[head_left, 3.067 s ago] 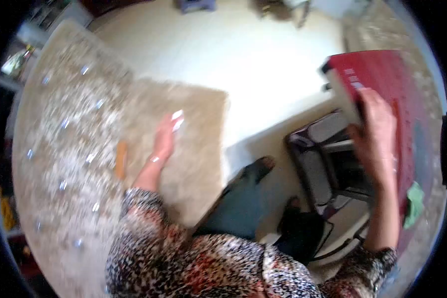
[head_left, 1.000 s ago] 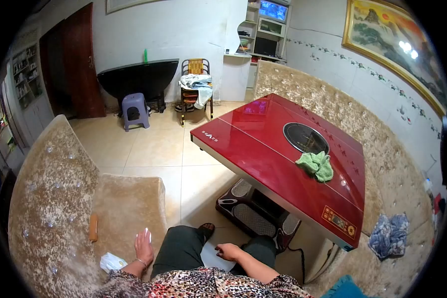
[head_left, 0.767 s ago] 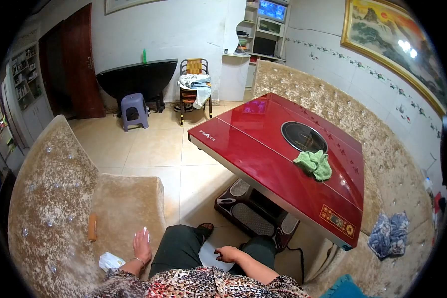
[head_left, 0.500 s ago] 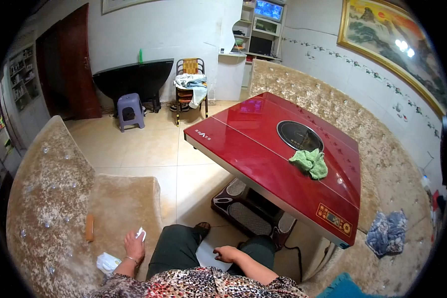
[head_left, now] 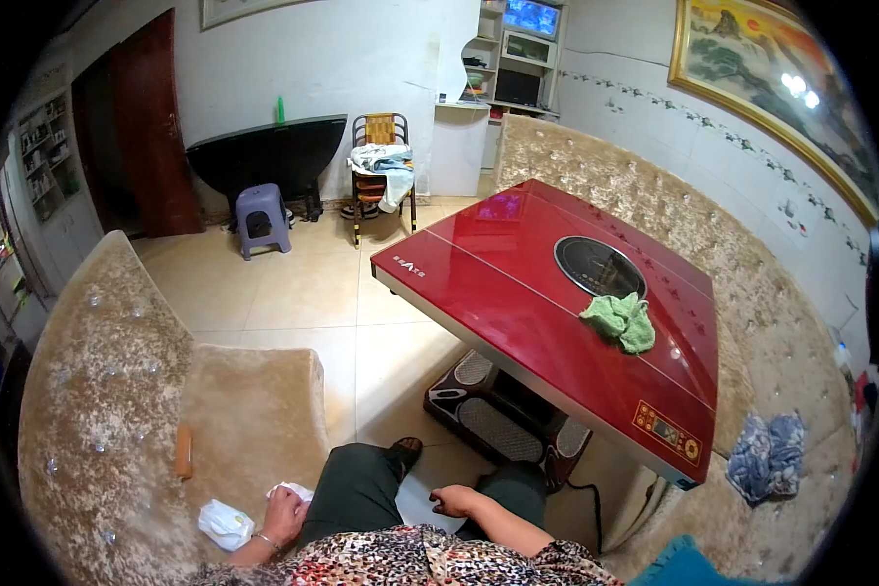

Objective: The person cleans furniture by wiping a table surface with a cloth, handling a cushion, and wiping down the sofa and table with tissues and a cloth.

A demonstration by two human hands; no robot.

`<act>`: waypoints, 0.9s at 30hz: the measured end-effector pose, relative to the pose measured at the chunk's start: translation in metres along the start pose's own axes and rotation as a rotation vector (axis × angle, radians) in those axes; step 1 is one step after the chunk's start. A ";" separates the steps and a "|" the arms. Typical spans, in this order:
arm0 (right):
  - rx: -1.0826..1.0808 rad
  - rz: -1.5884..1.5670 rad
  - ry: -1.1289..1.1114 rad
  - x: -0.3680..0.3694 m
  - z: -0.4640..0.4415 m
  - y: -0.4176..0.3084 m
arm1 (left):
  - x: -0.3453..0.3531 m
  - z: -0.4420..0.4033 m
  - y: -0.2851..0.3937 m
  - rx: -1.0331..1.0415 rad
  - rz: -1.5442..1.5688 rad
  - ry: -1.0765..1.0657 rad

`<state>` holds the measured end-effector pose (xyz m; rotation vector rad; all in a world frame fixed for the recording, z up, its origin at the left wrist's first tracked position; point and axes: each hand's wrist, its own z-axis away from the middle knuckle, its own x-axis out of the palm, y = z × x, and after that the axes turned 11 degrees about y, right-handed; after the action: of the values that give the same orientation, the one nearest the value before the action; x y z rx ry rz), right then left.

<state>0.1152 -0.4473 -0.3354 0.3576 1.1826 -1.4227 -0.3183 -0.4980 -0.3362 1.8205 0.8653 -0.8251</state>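
"Item one, the hands?"

"Left hand [head_left: 283, 516]: found closed, with a white tissue [head_left: 301, 490] gripped at the fingers, over the seat [head_left: 254, 391] and close against the left thigh [head_left: 347, 488]. Right hand [head_left: 452, 501]: laid at the inner side of the right thigh [head_left: 516, 490], fingers loosely bent; whether anything was gripped could not be told."

"Item two, the seat?"

"One white packet [head_left: 227, 524], placed just beside the left wrist. One orange-brown bar [head_left: 184, 451], set upright or flat, not determinable, near the backrest [head_left: 107, 391]."

"Item three, the table [head_left: 518, 303]?"

"Red and glossy, fitted with a round black plate [head_left: 599, 266] and a control panel [head_left: 666, 431]. A crumpled green cloth [head_left: 620, 322] was left partly over the plate's near edge. Beneath the tabletop, a dark base [head_left: 493, 415] was seen."

"And beyond it?"

"One blue-grey patterned cloth [head_left: 767, 457], laid on the sofa [head_left: 801, 391] to the right."
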 end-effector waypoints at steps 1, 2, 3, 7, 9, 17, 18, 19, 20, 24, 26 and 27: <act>-0.001 0.000 0.000 0.001 -0.001 0.001 | 0.001 0.002 -0.004 -0.026 -0.035 -0.017; -0.005 -0.003 0.002 0.002 -0.003 0.002 | 0.002 0.004 -0.008 -0.053 -0.070 -0.034; -0.008 -0.005 0.003 0.003 -0.003 0.002 | -0.002 0.003 -0.004 -0.054 -0.069 -0.032; 0.003 -0.028 0.001 0.001 -0.003 0.003 | -0.017 -0.005 0.001 -0.228 -0.032 0.005; 0.007 -0.011 0.014 0.000 0.001 0.001 | -0.016 -0.007 -0.006 -0.256 -0.020 0.007; 0.020 -0.001 0.010 0.006 -0.007 0.010 | 0.022 -0.065 -0.092 -0.326 -0.171 0.210; 0.035 -0.019 0.013 0.006 -0.006 0.010 | 0.018 -0.078 -0.094 -0.326 -0.172 0.210; 0.035 -0.020 0.012 0.009 -0.007 0.012 | 0.012 -0.092 -0.095 -0.416 -0.167 0.234; 0.029 -0.034 0.021 0.011 -0.009 0.015 | 0.006 -0.099 -0.092 -0.505 -0.163 0.259; 0.036 -0.048 0.034 0.004 -0.005 0.011 | 0.039 -0.111 -0.107 -0.432 -0.146 0.239; 0.041 -0.044 0.045 0.002 -0.003 0.009 | 0.046 -0.103 -0.082 -0.430 -0.128 0.178; 0.046 -0.035 0.055 0.002 -0.002 0.008 | 0.050 -0.097 -0.074 -0.430 -0.108 0.119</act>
<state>0.1210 -0.4448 -0.3416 0.4121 1.2079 -1.4806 -0.3372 -0.3740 -0.3768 1.4627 1.1294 -0.5468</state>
